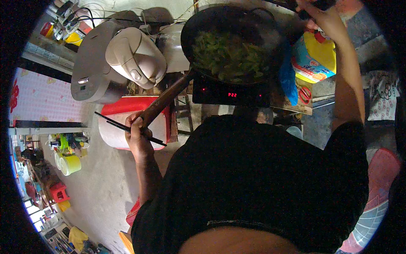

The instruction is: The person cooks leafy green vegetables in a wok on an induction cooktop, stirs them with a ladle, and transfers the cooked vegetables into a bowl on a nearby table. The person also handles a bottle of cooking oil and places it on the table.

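My left hand (138,129) is closing around the wooden handle (167,98) of the wok (192,27), and it is also pinning two dark chopsticks (157,140) crosswise. The wok is sitting on the black cooker (231,96), holding cut greens (230,55). My right hand (325,21) is reaching up beyond the yellow-and-blue jug (316,59), its fingers bending near something dark; at that dim edge I cannot tell whether it is gripping it. Red-handled scissors (304,95) are lying below the jug, and a kettle (135,59) is standing left of the wok.
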`<state>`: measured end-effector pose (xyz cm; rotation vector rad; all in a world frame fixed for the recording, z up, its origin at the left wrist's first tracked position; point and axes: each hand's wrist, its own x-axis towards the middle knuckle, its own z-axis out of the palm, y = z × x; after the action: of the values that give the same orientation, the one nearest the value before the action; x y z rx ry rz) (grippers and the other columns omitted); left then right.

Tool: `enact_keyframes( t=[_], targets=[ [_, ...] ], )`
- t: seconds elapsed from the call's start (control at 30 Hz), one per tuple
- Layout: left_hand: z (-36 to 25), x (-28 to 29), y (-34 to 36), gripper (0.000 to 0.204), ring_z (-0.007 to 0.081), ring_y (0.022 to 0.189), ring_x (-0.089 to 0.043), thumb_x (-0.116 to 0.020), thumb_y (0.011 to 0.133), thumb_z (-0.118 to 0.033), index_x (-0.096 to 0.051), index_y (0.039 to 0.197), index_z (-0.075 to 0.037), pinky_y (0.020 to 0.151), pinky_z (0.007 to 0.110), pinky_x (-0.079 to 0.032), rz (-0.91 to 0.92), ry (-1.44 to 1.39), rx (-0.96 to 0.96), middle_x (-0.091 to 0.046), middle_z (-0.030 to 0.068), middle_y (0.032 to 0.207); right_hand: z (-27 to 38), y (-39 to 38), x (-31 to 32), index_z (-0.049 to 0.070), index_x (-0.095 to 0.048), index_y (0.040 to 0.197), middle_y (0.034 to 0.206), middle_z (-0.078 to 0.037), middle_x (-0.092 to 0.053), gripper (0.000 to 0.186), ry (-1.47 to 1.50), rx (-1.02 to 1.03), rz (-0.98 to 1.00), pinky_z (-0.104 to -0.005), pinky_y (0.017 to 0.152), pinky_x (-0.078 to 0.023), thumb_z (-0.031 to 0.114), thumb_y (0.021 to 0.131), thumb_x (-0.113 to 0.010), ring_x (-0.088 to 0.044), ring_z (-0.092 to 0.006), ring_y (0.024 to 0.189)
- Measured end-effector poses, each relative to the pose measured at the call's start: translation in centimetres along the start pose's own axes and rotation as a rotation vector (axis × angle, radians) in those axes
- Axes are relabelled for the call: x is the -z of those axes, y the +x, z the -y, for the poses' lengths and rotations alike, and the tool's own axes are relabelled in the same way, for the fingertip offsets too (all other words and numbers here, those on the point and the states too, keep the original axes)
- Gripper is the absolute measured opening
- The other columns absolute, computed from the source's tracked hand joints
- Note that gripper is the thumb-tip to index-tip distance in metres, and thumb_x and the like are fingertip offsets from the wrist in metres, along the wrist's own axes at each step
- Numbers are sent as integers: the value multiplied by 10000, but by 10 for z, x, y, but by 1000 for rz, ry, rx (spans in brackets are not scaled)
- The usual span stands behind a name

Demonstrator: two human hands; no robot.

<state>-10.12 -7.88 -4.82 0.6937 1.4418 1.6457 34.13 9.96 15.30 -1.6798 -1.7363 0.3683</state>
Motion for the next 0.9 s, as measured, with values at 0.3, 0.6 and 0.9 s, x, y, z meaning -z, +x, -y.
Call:
enact_keyframes(
  t=[0.3, 0.6, 0.9],
  targets=[
    [0, 3, 1, 223, 30, 502, -335, -549, 802, -172, -582, 984, -48, 451, 178, -262, 32, 8, -8, -557, 6, 778, -71, 31, -65, 64, -601, 837, 795, -109, -658, 377, 654, -133, 267, -246, 462, -440, 420, 926, -516, -587, -131, 528],
    [5, 3, 3, 202, 27, 511, -340, -541, 803, -160, -583, 968, -50, 457, 181, -273, -9, -17, 21, -527, -6, 749, -22, -1, -42, 91, -568, 847, 883, -146, -687, 417, 650, -249, 368, -245, 479, -433, 481, 937, -451, -597, -135, 572],
    [-5, 1, 5, 210, 38, 480, -349, -531, 805, -156, -578, 970, -35, 432, 187, -277, 15, 46, 9, -518, 2, 711, -92, -10, -112, 91, -562, 945, 1013, -152, -670, 385, 1152, -287, 29, -304, 588, -508, 468, 925, -489, -639, -221, 679]
  ],
)
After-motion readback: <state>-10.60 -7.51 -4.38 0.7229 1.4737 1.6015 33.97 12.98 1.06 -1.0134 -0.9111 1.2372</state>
